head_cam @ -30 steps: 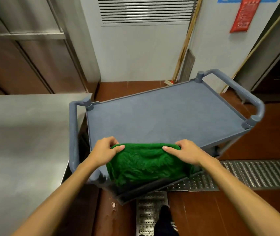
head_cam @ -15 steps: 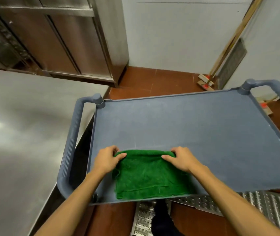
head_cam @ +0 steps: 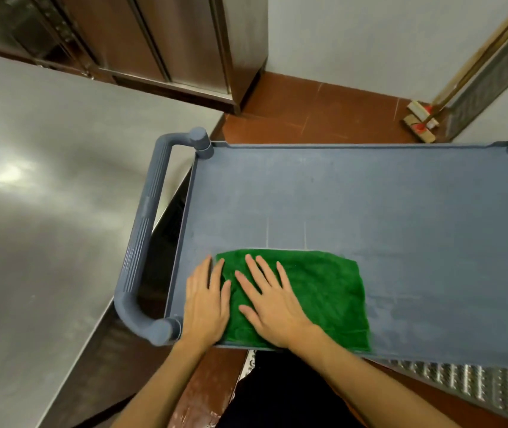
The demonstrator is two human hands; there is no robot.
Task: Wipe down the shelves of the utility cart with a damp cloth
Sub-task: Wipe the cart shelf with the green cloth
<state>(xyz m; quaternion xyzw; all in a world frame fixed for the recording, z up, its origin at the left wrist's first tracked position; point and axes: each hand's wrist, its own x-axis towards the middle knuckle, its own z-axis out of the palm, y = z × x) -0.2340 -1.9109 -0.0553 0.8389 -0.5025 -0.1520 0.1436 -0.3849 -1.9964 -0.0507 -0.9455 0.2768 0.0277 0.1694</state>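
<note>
We see a green cloth point(head_cam: 317, 291) with a nubby towel-like pile, laid flat as a rough rectangle with a crease along its lower part; it lies in the lower middle of the frame on the top shelf point(head_cam: 370, 205) of the grey-blue cart, towards the shelf's left end, with its lower edge reaching the shelf's near rim. The shelf surface around it looks matte, with a few pale scratch lines just above the cloth.

We find the left hand point(head_cam: 205, 307) flat at the cloth's left edge; its fingers point(head_cam: 212, 273) are straight and close together, pointing towards the top of the frame, with the outer ones on bare shelf and the inner ones overlapping the cloth's border. The right hand point(head_cam: 273, 307) lies palm down on the left half of the cloth; its fingers are straight and spread wide, angled up and to the left, pressing on the fabric without curling round it. The right half of the cloth is uncovered.

The cart's ribbed handle point(head_cam: 144, 239) stands at centre left; a steel table point(head_cam: 45, 211) fills the left of the frame; a broom head point(head_cam: 421, 118) rests on the red floor at upper right; a metal grate point(head_cam: 469, 387) shows at lower right.
</note>
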